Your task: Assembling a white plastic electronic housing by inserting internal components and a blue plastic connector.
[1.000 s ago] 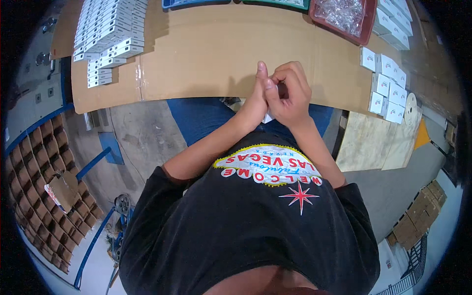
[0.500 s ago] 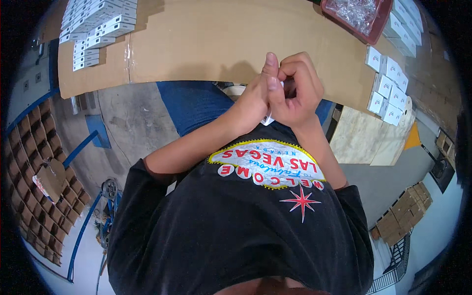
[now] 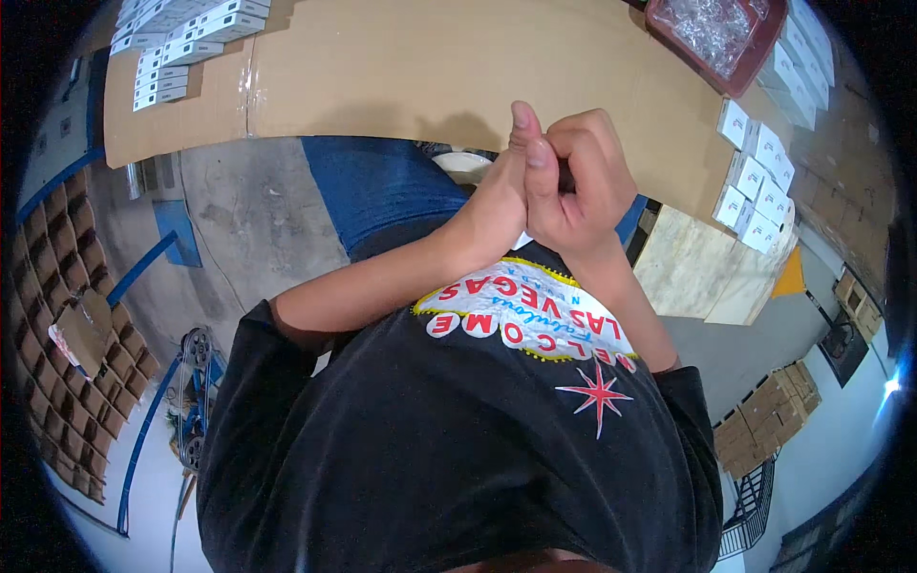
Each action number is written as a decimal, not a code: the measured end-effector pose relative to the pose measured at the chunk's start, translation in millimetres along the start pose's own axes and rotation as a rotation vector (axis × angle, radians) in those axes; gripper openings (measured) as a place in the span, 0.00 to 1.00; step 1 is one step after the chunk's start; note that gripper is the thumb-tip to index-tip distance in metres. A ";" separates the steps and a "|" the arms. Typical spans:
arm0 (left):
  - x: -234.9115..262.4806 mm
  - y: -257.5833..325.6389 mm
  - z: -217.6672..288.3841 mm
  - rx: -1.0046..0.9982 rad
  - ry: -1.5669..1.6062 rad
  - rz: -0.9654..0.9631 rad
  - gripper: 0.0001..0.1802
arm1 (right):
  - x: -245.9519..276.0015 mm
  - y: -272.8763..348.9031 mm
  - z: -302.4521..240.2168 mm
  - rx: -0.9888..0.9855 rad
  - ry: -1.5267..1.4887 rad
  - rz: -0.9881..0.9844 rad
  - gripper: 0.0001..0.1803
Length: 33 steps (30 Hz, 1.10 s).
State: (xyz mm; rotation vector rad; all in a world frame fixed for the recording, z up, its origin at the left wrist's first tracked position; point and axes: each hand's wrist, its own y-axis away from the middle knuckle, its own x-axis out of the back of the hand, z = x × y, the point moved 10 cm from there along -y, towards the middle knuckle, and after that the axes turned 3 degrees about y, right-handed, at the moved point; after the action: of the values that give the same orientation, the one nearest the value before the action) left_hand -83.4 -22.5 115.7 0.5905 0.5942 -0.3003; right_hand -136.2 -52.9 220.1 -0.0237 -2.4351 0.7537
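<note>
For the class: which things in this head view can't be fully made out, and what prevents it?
- White item: head view, mostly covered by the left hand and right hand; which grips it is unclear.
- Stacked boxes at left: head view, cut off by the top edge.
- Red tray: head view, also cut off by the top edge.

Mostly black and tan
Black on T-shirt (image 3: 430, 430), with white-edged red star (image 3: 597, 391); blue on jeans (image 3: 368, 196); tan on cardboard (image 3: 382, 62); white on held piece (image 3: 522, 241); dark red on tray (image 3: 690, 60).
</note>
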 end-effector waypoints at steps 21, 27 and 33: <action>27.6 18.9 -32.2 0.103 0.311 0.299 0.36 | -36.3 17.2 1.5 -0.057 -0.049 -0.200 0.09; 25.6 21.1 -35.0 0.100 0.336 0.174 0.38 | -35.8 15.2 0.1 -0.044 0.038 -0.291 0.08; 10.1 9.8 -21.0 0.093 0.349 0.020 0.45 | 9.3 -4.5 4.3 -0.037 -0.091 0.011 0.11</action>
State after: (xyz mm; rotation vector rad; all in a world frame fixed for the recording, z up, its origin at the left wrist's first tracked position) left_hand -80.3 -3.1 99.7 0.7456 0.9127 -0.2075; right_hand -145.6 -57.2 224.4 -0.0179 -2.5371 0.7285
